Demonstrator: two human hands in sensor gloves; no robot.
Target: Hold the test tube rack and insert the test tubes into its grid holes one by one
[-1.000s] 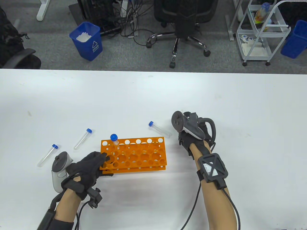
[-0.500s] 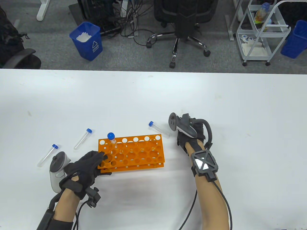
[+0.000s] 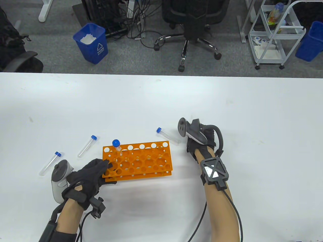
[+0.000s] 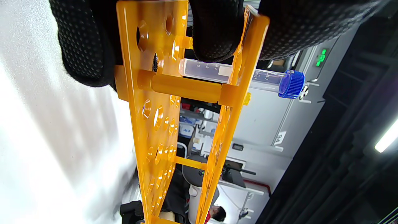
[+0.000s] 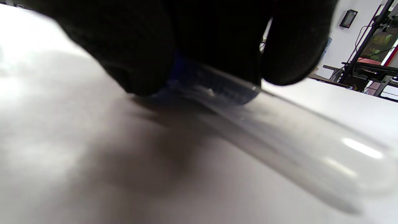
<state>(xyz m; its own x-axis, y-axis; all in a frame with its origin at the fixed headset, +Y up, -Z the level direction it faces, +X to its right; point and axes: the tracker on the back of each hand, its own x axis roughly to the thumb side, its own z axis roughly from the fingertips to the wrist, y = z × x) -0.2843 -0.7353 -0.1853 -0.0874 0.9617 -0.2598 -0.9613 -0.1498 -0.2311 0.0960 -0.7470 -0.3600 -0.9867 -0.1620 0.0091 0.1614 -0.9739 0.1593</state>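
The orange test tube rack point(image 3: 141, 161) lies on the white table point(image 3: 227, 106). My left hand point(image 3: 111, 174) grips its left end, thumb on top; the left wrist view shows my fingers point(image 4: 214, 37) around the rack point(image 4: 161, 124). One blue-capped tube point(image 3: 116, 145) stands in a back-left hole, also seen in the left wrist view point(image 4: 267, 82). Another tube point(image 3: 167, 136) lies right of the rack. My right hand point(image 3: 194, 146) is at its rounded end. In the right wrist view my fingers point(image 5: 140, 56) hang over this tube point(image 5: 295, 140), which lies on the table; a grip cannot be told.
Two more blue-capped tubes point(image 3: 87, 146) point(image 3: 50, 163) lie on the table left of the rack. Beyond the far table edge stand an office chair point(image 3: 194, 22), a blue bin point(image 3: 92, 42) and a white cart point(image 3: 275, 32).
My left hand has drawn the rack a little to the left. My right hand has moved left and down onto the end of the lying tube. The tubes on the table have not moved.
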